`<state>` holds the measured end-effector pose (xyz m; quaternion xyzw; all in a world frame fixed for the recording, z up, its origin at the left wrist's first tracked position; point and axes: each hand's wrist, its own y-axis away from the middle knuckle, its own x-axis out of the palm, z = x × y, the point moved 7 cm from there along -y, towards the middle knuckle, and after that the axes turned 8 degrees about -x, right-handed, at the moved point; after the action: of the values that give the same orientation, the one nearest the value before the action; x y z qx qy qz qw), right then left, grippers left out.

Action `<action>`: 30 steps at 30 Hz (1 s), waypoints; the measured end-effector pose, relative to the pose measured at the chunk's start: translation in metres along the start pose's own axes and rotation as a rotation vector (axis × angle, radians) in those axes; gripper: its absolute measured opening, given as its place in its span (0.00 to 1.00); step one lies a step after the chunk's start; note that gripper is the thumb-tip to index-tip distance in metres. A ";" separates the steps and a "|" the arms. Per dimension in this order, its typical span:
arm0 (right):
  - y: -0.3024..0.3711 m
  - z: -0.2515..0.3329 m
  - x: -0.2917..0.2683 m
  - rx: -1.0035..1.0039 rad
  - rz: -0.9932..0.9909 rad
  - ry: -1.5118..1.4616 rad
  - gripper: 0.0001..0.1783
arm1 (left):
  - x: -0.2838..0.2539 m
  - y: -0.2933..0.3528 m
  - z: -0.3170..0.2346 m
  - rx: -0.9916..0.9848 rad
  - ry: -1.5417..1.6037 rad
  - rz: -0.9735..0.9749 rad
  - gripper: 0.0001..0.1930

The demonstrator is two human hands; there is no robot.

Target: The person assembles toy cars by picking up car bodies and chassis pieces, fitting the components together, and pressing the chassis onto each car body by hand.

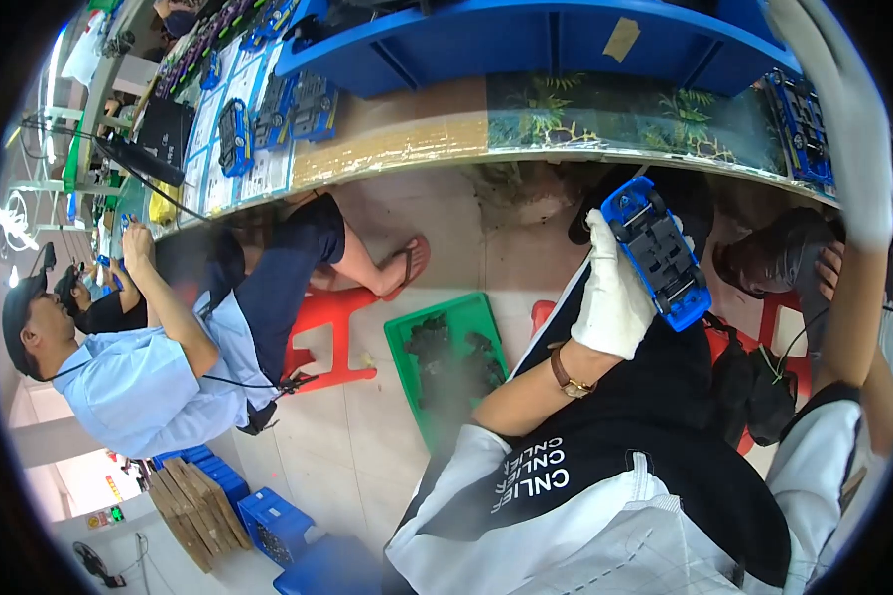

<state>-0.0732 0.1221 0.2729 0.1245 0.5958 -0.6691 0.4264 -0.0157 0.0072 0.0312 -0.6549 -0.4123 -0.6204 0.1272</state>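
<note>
In front of my lap, my left hand (615, 307), in a white glove, grips a blue toy car (660, 253). The car's black underside with its wheels faces up, and the thumb lies along its near side. A brown-strapped watch sits on the left wrist. My right hand (856, 139), also gloved in white, is raised at the far right, reaching up past the right end of the blue bin (556, 50). It is smeared by motion, and its fingers are cut off at the upper edge. Several blue toy cars (802, 124) stand on the bench just beside it.
The bench (397, 129) runs across the top, with more blue cars (235, 139) at its left. A green crate (446, 362) with dark parts stands on the floor near a red stool (332, 332). A co-worker in a light blue shirt (159, 387) sits at left; another person (779, 253) is at right.
</note>
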 end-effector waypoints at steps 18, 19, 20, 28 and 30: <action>0.166 0.050 0.067 -0.129 0.245 0.278 0.30 | -0.020 -0.005 -0.001 0.182 -0.157 -0.071 0.43; 0.169 0.047 0.070 -0.108 0.256 0.268 0.30 | -0.019 -0.003 -0.001 0.197 -0.189 -0.090 0.43; 0.170 0.047 0.071 -0.105 0.257 0.265 0.30 | -0.019 -0.001 -0.001 0.211 -0.222 -0.108 0.43; 0.176 0.050 0.076 -0.061 0.250 0.224 0.30 | -0.018 0.004 0.000 0.254 -0.186 0.014 0.38; 0.172 0.050 0.077 -0.069 0.263 0.188 0.28 | -0.020 0.002 0.000 0.280 -0.097 0.098 0.33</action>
<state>0.0211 0.0571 0.1155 0.2487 0.6341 -0.5722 0.4568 -0.0122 -0.0018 0.0139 -0.6793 -0.4682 -0.5174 0.2274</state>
